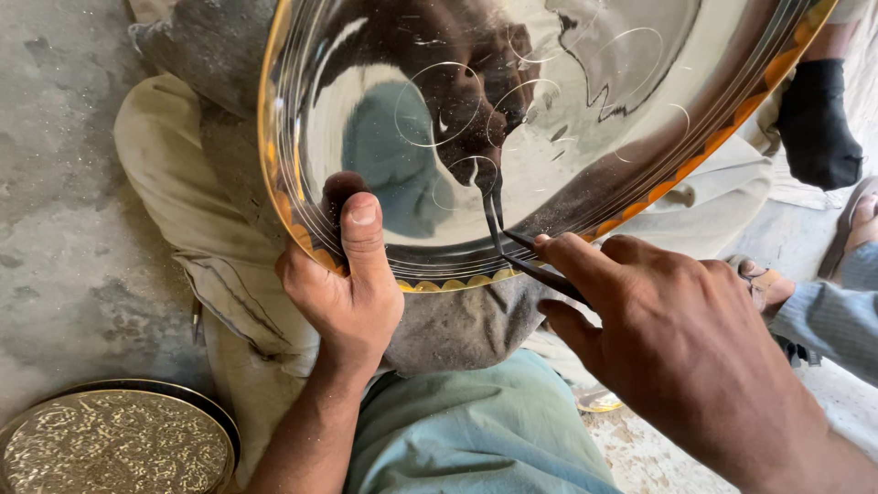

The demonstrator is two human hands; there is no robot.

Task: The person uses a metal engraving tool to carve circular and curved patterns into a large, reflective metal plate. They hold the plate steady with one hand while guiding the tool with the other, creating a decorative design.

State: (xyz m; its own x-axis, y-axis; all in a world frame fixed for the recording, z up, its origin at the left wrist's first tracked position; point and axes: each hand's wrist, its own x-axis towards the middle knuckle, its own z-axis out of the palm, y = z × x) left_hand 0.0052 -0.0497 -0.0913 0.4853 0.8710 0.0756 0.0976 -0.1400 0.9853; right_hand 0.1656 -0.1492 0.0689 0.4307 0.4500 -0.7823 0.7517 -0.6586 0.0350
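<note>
Head view: your hands work the polished metal tray [567, 119] tilted over your lap.
Left hand [343, 293] clamps its near rim, thumb inside. Right hand [677, 338] pinches the engraving tool [540, 261], tip up-left, touching just inside the rim.

Metal-engraving workshop, bare concrete floor [64, 229], polished brass tray [549, 137] under a scribing tool [540, 265], embossed plate [114, 444] nearby

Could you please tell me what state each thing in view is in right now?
Tray: tilted on the lap, polished, engraved with circles.
Left hand: gripping the tray's lower rim, thumb on the face.
Right hand: pinching the tool.
Tool: dark, slanted, tip on the tray near the rim.
Embossed plate: flat on the floor, fully patterned.
</note>
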